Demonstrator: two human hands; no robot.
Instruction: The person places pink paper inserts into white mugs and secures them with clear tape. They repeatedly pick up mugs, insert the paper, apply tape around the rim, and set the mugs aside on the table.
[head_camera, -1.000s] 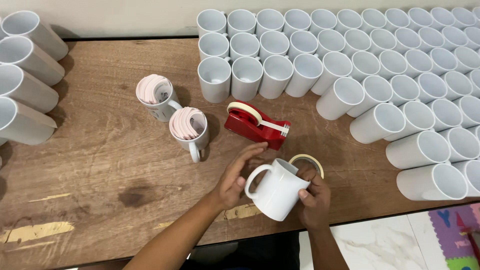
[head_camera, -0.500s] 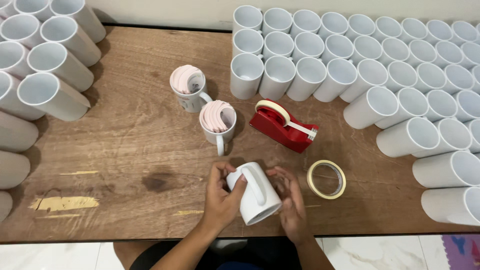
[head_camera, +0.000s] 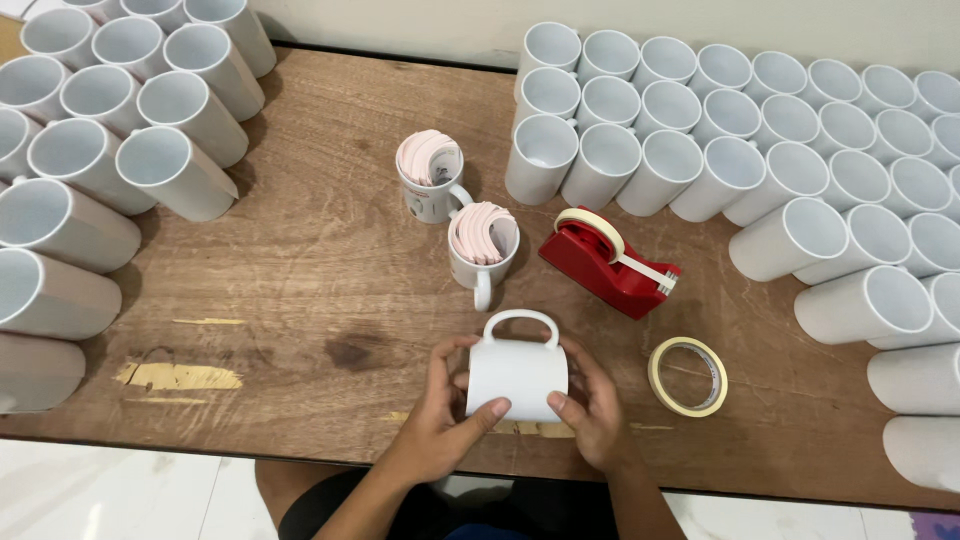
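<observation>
Both my hands hold one white mug (head_camera: 515, 372) lying on its side over the near table edge, its handle pointing away from me. My left hand (head_camera: 440, 420) grips its left side with the thumb under its near end. My right hand (head_camera: 592, 410) clasps its right side. Just beyond stand two upright mugs stuffed with rolled pinkish sheets (head_camera: 483, 238) (head_camera: 430, 170). A red tape dispenser (head_camera: 610, 262) sits to the right of them, and a loose roll of pale tape (head_camera: 687, 376) lies flat beside my right hand.
The brown wooden table (head_camera: 300, 290) carries many plain white mugs: a block of several rows at the back right (head_camera: 760, 160), and more lying stacked along the left edge (head_camera: 100, 160). A yellowish worn patch (head_camera: 180, 377) marks the near left surface.
The mug has been turned in my hands, so its handle now points away and its side faces up. The view shifted slightly left and closer.
</observation>
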